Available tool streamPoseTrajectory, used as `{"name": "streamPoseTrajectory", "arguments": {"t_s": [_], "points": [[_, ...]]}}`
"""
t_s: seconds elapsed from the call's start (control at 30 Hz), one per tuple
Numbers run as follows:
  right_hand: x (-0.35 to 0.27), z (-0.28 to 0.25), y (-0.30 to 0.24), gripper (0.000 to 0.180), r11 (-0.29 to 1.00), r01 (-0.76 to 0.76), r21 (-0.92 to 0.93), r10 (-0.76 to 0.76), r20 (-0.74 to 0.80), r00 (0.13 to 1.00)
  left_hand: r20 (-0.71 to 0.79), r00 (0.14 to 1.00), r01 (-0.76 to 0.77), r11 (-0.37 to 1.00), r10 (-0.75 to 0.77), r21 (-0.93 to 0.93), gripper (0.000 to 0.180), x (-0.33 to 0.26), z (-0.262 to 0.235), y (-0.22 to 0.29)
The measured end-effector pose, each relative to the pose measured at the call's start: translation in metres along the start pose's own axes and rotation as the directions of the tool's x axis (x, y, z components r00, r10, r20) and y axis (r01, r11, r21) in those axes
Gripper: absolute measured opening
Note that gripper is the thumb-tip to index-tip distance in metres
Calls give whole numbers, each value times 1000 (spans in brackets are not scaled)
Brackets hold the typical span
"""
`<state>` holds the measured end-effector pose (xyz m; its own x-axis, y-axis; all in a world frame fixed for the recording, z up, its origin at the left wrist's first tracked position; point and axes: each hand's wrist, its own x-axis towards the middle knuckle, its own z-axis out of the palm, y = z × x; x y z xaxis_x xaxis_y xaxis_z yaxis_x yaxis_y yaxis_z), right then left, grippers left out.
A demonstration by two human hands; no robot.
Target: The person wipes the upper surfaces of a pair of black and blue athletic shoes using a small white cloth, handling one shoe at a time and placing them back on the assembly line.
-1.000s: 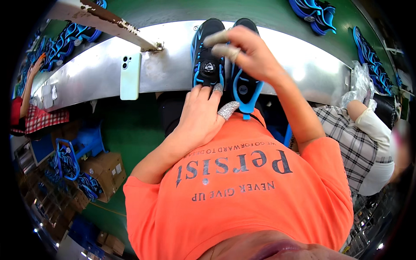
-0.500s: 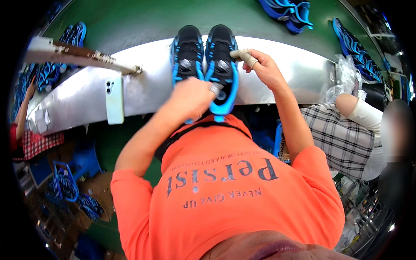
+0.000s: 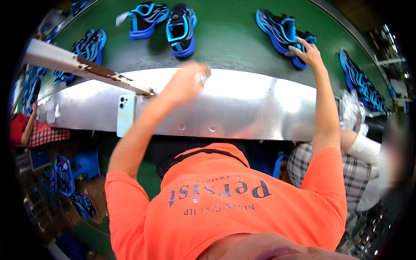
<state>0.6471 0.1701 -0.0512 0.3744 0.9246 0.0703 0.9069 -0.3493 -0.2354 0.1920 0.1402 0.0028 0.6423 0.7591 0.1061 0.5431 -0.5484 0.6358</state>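
At the far left, blue shoe uppers (image 3: 89, 45) lie on the green belt (image 3: 234, 39), and a white bar (image 3: 82, 67) slants across toward the metal tabletop (image 3: 242, 108). A pale green phone (image 3: 126, 115) leans upright against the front of that tabletop.

Further along the belt sits a pair of blue and black shoes (image 3: 167, 21), side by side and close together, with the toes pointing toward the person. They lie well apart from both hands.

The left hand (image 3: 186, 82) hangs over the back edge of the tabletop, blurred with motion. It seems loosely curled, with something small and shiny at the fingertips, but I cannot tell whether it grips anything.

To the right, the right hand (image 3: 308, 54) is stretched out over the belt, fingers spread and open, the tips resting on the second pair of shoes (image 3: 284, 32). It touches the nearer shoe of the two and has not closed on it.

To take this pair well, I would judge that the fingers should hook over both collars at once, so the shoes come away together rather than one dragging behind. The arm is at full reach, so a firm pinch matters more than speed. Drawing them straight back to the tabletop should keep them clear of the stack of uppers (image 3: 362, 82) at the right edge of the belt.

A person in a checked shirt (image 3: 346, 169) stands just beside, at the right.
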Motion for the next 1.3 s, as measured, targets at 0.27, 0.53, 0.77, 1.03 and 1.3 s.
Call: {"name": "streamPoseTrajectory", "arguments": {"t_s": [0.27,0.53,0.77,1.03,1.3], "points": [[22,29,-14,47,992,86,92,-87,5,996,397,871,380,910,-290,-169,20,-101,39,-2],[-195,-8,-156,27,788,445,426,-535,114,837,-71,881,332,718,-468,-611,70,-81,76,-9],[-278,-8,-208,40,527,371,765,-717,166,677,-131,865,416,838,-484,-353,66,-94,54,-24],[-246,4,-196,55,575,609,546,-649,-150,746,-336,941,7,993,33,116,49,-82,30,-18],[-244,18,-190,33,593,224,773,-422,62,904,-54,997,-51,998,52,29,47,-102,24,0]]}}
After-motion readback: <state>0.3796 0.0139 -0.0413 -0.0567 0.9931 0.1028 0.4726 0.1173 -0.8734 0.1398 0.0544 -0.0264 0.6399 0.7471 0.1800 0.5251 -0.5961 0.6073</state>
